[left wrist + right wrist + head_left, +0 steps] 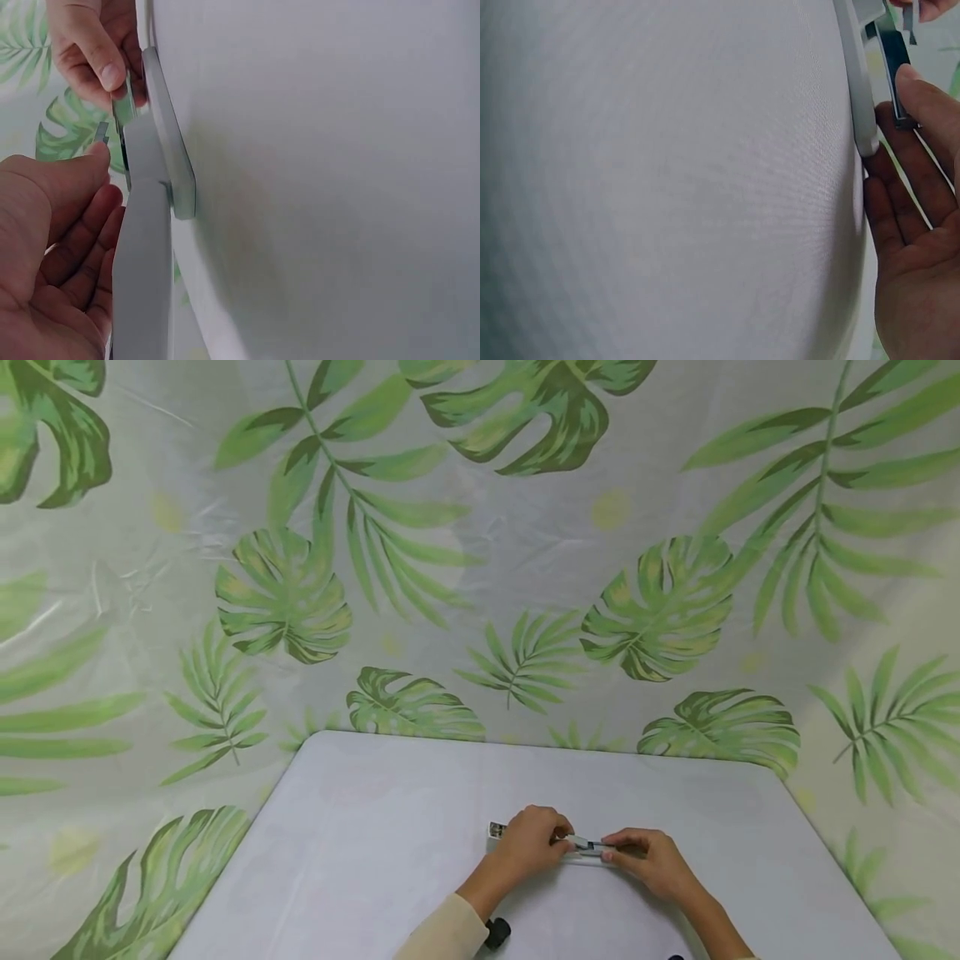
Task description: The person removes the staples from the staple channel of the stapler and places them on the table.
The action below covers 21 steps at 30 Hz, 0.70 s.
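Note:
A light grey stapler [142, 262] lies on its side on the white table, its base [174, 150] spread from the upper arm. My left hand [531, 842] is over the stapler's middle. Between its thumb and fingertip it pinches a short grey strip of staples [102, 133], held just off the stapler. At the stapler's other end, my right hand [654, 860] pinches the dark metal staple channel [895, 67] between thumb and fingers. The stapler's rear end [496, 831] shows past the left hand; the left palm hides much of its body in the head view.
The white table [360, 835] spreads around both hands, with rounded far corners. Behind it hangs a leaf-patterned cloth [525, 552]. A black wrist device [497, 932] sits by the left sleeve [450, 931].

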### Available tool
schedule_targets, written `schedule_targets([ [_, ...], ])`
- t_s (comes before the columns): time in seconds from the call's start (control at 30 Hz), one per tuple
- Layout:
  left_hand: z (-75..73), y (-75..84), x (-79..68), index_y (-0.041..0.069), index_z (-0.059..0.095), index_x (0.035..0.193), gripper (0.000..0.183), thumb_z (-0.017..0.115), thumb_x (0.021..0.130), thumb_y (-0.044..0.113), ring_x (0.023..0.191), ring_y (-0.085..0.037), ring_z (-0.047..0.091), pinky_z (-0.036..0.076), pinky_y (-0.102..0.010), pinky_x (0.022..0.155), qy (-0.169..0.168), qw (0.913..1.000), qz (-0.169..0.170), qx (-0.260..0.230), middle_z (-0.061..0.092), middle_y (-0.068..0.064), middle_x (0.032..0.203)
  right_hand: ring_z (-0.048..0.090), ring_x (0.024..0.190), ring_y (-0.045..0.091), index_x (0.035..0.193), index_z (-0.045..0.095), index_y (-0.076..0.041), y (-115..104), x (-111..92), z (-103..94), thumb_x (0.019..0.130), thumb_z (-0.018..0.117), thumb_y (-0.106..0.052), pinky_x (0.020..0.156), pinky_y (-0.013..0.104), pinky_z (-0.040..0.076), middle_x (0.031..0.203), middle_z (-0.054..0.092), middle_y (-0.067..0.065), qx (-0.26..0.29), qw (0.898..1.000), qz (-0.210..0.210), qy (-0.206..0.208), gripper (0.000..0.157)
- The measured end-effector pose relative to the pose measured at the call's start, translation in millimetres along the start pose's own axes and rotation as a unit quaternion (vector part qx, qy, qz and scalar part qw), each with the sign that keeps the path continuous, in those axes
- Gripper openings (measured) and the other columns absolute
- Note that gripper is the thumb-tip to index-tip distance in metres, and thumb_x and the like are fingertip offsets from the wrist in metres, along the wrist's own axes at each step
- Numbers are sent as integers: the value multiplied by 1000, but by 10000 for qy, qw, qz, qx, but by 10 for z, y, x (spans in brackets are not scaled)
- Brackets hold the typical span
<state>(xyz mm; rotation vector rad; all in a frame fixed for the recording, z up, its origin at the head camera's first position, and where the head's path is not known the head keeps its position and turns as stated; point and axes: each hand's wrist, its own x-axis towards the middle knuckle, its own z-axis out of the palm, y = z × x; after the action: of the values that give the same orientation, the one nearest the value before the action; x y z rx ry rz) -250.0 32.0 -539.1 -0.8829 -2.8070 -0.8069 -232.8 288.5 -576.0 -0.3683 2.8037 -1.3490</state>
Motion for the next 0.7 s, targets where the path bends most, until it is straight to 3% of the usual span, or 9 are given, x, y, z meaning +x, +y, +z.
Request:
schedule_targets([
  [0.33, -129, -70, -53, 15, 81, 103, 16, 81, 91, 25, 73, 5, 55, 45, -11, 66, 96, 9998, 148, -108, 73, 9, 85, 69, 97, 3, 106, 80, -20, -45, -20, -27, 88, 82, -34, 87, 23, 55, 107, 78, -2, 82, 9998, 162, -23, 22],
  [0.7, -270, -163, -155, 14, 82, 101, 16, 81, 90, 26, 74, 3, 58, 46, -11, 66, 336, 9990, 193, -215, 74, 8, 86, 69, 93, -1, 106, 80, -19, -27, -15, -11, 89, 81, -33, 84, 22, 56, 106, 79, 0, 97, 9999, -27, -39, 23],
])
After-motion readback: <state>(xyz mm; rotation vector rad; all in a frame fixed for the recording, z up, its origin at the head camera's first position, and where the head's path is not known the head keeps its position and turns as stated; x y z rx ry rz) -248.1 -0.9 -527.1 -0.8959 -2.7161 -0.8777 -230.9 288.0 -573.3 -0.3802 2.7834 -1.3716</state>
